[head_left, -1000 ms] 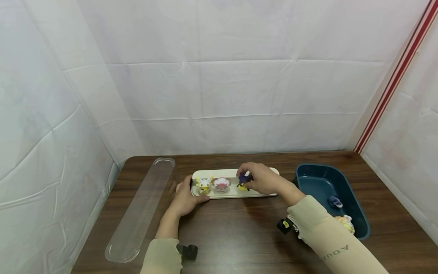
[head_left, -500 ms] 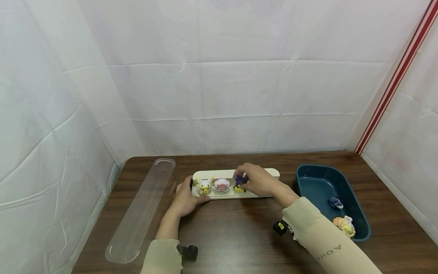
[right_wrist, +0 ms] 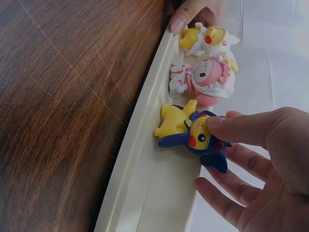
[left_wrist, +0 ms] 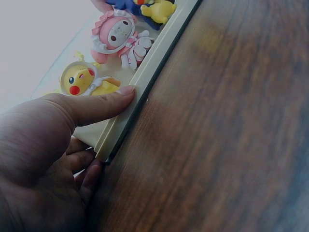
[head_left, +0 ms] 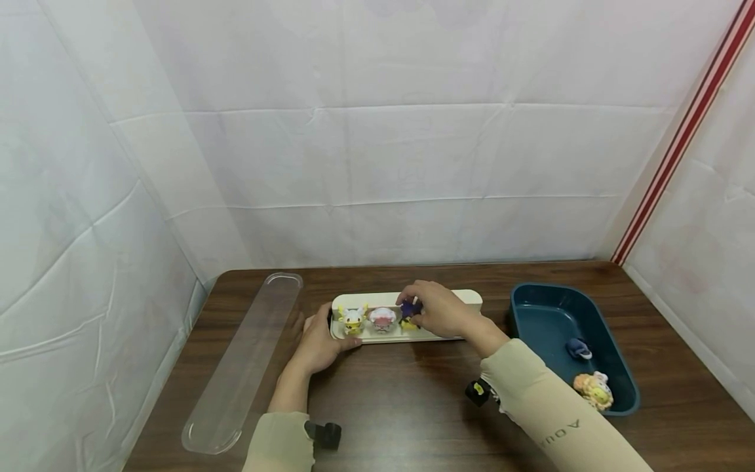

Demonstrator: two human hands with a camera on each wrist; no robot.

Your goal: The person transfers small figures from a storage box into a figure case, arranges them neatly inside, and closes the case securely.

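Right wrist view | right hand (right_wrist: pixel 251 164) pinches blue-caped yellow figure (right_wrist: pixel 193 137) in cream tray (right_wrist: pixel 145 193), just right of pink figure (right_wrist: pixel 205 79) | tray's long axis runs left-right | left hand (left_wrist: pixel 53 140) grips tray's left end

three figures stand in a row in the long tray (head_left: pixel 466 296) mid-table (head_left: pixel 413 406): the eared figure (head_left: pixel 352 319) leftmost, the bonnet figure (head_left: pixel 383 318) beside it, the caped figure (head_left: pixel 408 312) right of that. the lid (head_left: pixel 248 360) lies left of the tray, the tub (head_left: pixel 545 314) right, two more figures in it.
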